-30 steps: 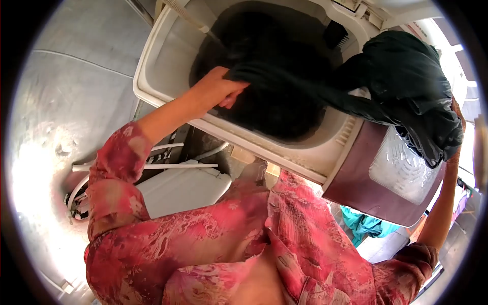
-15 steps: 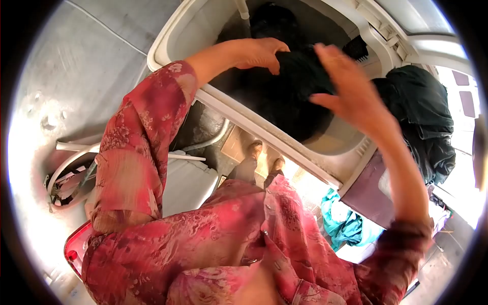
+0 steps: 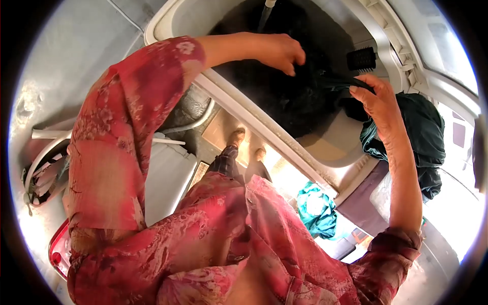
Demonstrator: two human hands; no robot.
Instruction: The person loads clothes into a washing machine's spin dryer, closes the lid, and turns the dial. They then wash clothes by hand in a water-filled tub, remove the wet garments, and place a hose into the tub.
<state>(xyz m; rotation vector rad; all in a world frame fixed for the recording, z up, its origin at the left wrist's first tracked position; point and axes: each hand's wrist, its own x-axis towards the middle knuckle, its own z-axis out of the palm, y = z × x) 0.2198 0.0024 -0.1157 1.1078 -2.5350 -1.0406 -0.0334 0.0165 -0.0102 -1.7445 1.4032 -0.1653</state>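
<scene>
Dark wet cloth (image 3: 325, 84) lies in dark water inside the white washing machine tub (image 3: 335, 145). Over the cloth, my left hand (image 3: 282, 52) is bent with its fingers curled; whether anything is between the fingertips is hard to see. My right hand (image 3: 376, 99) pinches a stretched fold of the dark cloth near the tub's right wall. Behind my right forearm, a bundle of dark green clothes (image 3: 422, 127) rests on the machine's right side.
A pipe (image 3: 268, 11) points down into the tub. A black slotted piece (image 3: 361, 59) sits on the inner wall. The raised lid (image 3: 439, 40) is at upper right. Teal cloth (image 3: 316, 211) lies below the machine; hoses (image 3: 195, 123) and a pale panel (image 3: 168, 175) are at lower left.
My right hand has let go of the green bundle at the machine's right side, reached into the tub and gripped cloth there. My left hand has moved right over the water.
</scene>
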